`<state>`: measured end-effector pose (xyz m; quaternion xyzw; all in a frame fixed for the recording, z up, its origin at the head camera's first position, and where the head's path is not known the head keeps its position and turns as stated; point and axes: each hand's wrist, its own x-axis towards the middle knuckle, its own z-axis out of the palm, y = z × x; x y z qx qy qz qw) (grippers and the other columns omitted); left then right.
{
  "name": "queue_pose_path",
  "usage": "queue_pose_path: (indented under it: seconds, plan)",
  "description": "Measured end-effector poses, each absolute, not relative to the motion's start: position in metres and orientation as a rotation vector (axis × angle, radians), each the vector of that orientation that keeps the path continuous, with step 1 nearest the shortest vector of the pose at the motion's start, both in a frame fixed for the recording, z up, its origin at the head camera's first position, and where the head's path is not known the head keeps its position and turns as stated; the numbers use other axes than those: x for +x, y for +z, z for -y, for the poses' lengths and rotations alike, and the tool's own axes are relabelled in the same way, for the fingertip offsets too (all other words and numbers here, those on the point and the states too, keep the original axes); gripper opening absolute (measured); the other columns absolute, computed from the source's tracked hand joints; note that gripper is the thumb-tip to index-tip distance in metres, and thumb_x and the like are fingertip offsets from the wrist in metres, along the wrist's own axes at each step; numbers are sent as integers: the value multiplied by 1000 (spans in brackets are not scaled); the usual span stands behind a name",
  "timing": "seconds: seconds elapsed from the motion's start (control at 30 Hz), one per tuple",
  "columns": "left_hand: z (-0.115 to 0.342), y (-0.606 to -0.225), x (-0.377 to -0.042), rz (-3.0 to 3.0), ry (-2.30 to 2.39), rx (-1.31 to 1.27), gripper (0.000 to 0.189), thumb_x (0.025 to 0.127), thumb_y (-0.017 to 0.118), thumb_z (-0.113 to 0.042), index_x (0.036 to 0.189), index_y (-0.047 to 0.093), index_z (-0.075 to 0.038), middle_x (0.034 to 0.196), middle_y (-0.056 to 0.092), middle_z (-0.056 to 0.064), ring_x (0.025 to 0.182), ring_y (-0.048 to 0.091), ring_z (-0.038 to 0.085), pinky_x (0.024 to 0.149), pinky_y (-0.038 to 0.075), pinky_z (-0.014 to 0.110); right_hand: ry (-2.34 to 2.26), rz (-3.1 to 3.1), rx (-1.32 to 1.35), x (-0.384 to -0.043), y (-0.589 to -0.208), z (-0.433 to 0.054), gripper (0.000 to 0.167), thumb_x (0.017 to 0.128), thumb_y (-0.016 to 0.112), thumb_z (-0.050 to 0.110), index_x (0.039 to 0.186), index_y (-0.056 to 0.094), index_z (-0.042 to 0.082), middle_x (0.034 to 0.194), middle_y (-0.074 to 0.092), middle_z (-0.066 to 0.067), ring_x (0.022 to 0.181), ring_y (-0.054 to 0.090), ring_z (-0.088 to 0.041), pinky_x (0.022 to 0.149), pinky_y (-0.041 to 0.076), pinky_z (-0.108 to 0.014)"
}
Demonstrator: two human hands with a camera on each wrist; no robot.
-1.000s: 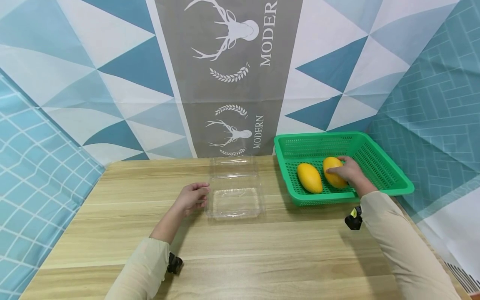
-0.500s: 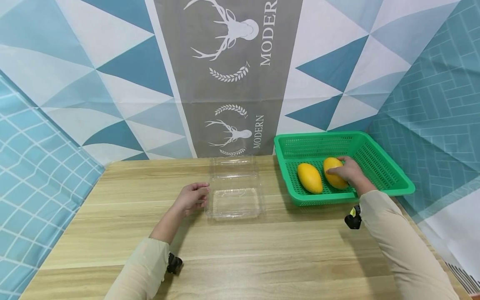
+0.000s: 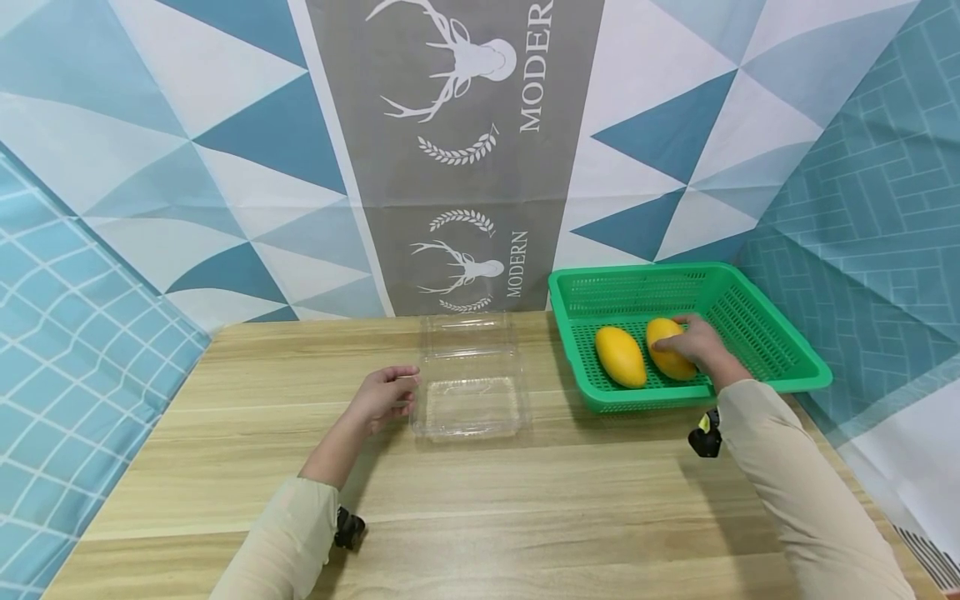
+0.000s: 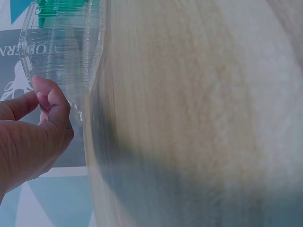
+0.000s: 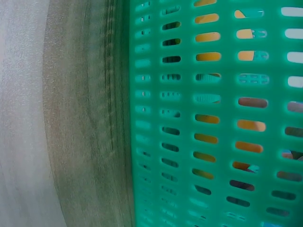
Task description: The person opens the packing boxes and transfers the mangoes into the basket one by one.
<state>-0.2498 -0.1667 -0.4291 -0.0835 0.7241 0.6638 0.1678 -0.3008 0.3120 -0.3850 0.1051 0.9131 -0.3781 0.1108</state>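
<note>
My left hand [image 3: 385, 398] is at the left side of a clear plastic clamshell box [image 3: 472, 408], whose lid stands open toward the wall. Up close in the left wrist view, thumb and forefinger pinch the rim of the box [image 4: 66, 52]. On the right, my right hand [image 3: 697, 342] reaches into a green plastic basket [image 3: 592, 402] and grips a yellow mango [image 3: 663, 337], which lies on the basket floor. A second mango [image 3: 621, 357] lies just left of it. In the right wrist view the slotted basket wall [image 5: 184, 106] hides most of the hand and fruit.
A wood-grain table [image 3: 480, 517] carries the box and basket. Behind it rises a patterned cloth backdrop [image 3: 465, 192], with blue tiled cloth at both sides. Small black cameras [image 3: 348, 527] hang at the wrists.
The mango in my right hand has shifted very slightly toward me within the basket. My left hand and the clear box have stayed in place.
</note>
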Motion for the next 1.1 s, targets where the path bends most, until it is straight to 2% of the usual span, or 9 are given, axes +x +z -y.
queue_pose_path:
  seconds: [0.43,1.1]
  plan:
    - [166,-431,-250,-2063,1888,-246,42,96,52,-13,133,42,3,93,50,5,69,52,10,60,49,18,-1113,-2651,304,-303,-389,-314,83,87,61,24,146,11,-5,136,27,-37,111,45,-45,77,52,-43]
    - [166,-426,-249,-2057,1883,-235,43,96,50,-13,135,40,4,95,49,5,68,52,11,59,49,18,-1087,-2665,327,-303,-388,-315,80,87,60,23,146,12,-6,136,27,-37,110,43,-45,83,49,-48]
